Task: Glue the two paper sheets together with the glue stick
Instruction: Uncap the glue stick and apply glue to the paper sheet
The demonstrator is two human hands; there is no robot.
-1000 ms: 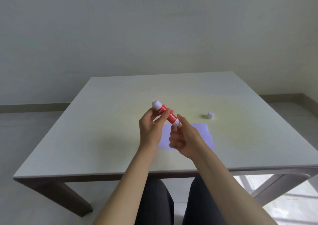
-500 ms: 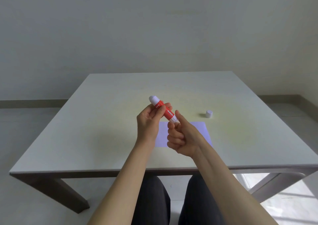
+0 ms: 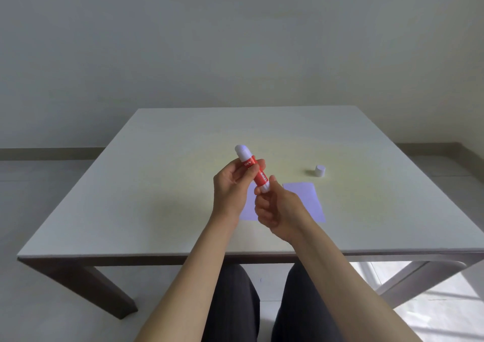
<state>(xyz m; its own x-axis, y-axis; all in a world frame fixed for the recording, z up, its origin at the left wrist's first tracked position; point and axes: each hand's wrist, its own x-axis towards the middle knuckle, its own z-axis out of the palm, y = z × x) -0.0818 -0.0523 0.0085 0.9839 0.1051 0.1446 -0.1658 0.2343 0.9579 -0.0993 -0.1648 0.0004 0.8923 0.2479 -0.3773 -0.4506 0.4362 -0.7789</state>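
A red glue stick (image 3: 255, 170) with white ends is held tilted above the table, its white glue tip pointing up and to the left. My left hand (image 3: 230, 187) grips its red barrel. My right hand (image 3: 275, 208) pinches the white base at the lower end with thumb and forefinger. Under both hands lies pale lilac paper (image 3: 303, 200), flat on the table; I cannot tell whether it is one sheet or two. The small white cap (image 3: 319, 170) stands apart on the table, beyond the paper to the right.
The light table (image 3: 157, 184) has its near edge just in front of my knees. A plain wall stands behind it, with floor on both sides.
The glue stick has tilted a little more upright in my hands. My right fingers have shifted on the white base. Paper and cap lie where they were.
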